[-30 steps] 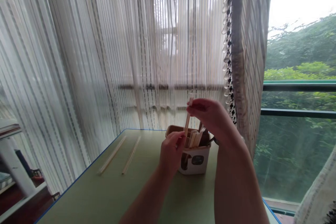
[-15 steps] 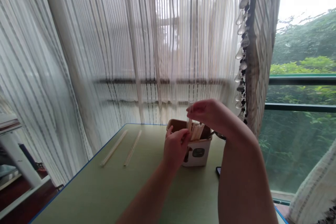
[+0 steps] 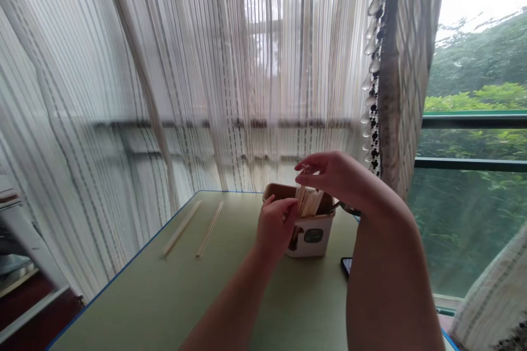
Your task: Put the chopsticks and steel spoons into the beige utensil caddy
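A white box with a brown rim (image 3: pixel 313 237) stands on the table and holds several pale wooden chopsticks (image 3: pixel 312 204) in what look like clear wrappers. Over its near left corner is my left hand (image 3: pixel 276 227), its thumb and fingers pinched round the lower part of a wrapped pair of chopsticks (image 3: pixel 303 182). From above, my right hand (image 3: pixel 331 169) pinches the top end of that same pair, its wrist bent down over the box. The pair is upright at the box opening; its lower end is hidden.
Two slim wrapped chopstick pairs (image 3: pixel 181 229) lie on the left of the pale green table (image 3: pixel 164 301). A phone (image 3: pixel 346 264) is partly hidden by my right forearm. A dark handle (image 3: pixel 335 207) leans out of the box. Sheer curtains (image 3: pixel 185 66) hang behind.
My right hand has shifted slightly right, with the upright chopsticks still between both hands. The view has turned a little. The pairs on the table have stayed put.
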### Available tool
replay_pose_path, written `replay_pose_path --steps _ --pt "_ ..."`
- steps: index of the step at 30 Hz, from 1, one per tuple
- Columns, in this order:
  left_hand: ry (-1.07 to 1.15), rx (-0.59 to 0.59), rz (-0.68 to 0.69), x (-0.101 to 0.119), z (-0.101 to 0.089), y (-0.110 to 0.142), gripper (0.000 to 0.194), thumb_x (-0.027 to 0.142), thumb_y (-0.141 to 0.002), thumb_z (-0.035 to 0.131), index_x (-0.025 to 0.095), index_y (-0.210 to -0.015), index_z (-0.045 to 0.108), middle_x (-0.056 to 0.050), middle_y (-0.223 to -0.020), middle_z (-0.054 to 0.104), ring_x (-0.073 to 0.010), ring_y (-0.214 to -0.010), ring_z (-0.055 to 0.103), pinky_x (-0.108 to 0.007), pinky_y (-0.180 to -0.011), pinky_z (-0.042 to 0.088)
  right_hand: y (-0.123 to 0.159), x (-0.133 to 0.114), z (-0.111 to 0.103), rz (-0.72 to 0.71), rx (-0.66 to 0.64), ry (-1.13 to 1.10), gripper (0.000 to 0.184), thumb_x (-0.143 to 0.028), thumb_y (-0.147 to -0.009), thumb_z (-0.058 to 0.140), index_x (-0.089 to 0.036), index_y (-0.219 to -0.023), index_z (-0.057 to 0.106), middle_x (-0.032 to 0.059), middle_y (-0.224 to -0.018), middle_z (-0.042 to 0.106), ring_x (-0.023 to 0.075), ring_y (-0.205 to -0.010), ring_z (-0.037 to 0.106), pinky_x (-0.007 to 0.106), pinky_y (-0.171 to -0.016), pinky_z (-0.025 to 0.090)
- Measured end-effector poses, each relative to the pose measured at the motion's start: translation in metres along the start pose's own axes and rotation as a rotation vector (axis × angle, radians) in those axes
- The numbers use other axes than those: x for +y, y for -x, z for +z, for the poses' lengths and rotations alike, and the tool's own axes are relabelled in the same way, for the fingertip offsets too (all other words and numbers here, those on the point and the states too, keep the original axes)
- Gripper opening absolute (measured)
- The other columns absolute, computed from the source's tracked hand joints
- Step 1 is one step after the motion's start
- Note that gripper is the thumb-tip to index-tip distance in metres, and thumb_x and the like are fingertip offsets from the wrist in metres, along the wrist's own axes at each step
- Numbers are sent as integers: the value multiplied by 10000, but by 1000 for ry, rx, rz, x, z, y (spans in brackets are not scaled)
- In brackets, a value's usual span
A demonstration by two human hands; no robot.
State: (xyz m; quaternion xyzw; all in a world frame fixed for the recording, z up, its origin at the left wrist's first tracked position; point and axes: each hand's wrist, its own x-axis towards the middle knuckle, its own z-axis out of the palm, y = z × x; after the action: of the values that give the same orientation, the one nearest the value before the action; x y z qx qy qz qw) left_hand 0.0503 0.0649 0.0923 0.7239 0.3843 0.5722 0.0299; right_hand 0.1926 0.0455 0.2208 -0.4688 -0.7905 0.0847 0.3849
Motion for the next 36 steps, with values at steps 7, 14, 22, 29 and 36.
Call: replay_pose_path --steps 7,14,22,29,36 --pt "-15 3 2 6 1 3 131 179 -795 568 199 -854 683 -15 -829 726 -150 -742 658 -425 -1000 381 1 4 -7 14 3 -22 157 -337 -695 643 -205 -758 702 8 -677 689 146 -632 626 234 -558 459" --pt "-43 12 16 4 3 2 127 191 -809 562 195 -852 682 -22 -814 720 -154 -755 656 -406 -977 410 4 -1 -8 11 6 28 160 -309 -669 661 -211 -785 712 6 -694 697 148 -654 639 231 -574 465" --pt "-28 31 -5 7 2 3 143 177 -787 576 188 -891 675 -15 -811 720 -139 -709 654 -390 -982 406 4 0 -9 28 -6 42 131 -285 -680 643 -204 -751 719 5 -660 692 141 -600 624 233 -548 458" --pt "-35 25 29 6 3 4 113 206 -807 569 187 -835 677 -15 -793 717 -136 -705 642 -378 -968 409 4 -5 -5 48 -37 135 140 -257 -663 651 -218 -777 723 13 -721 706 150 -644 627 243 -587 461" --pt "-58 14 17 6 3 5 119 181 -785 571 190 -839 677 -14 -780 712 -142 -709 638 -382 -976 409 4 -3 -9 65 -53 178 117 -262 -664 632 -215 -726 721 9 -691 697 142 -613 611 240 -559 441"
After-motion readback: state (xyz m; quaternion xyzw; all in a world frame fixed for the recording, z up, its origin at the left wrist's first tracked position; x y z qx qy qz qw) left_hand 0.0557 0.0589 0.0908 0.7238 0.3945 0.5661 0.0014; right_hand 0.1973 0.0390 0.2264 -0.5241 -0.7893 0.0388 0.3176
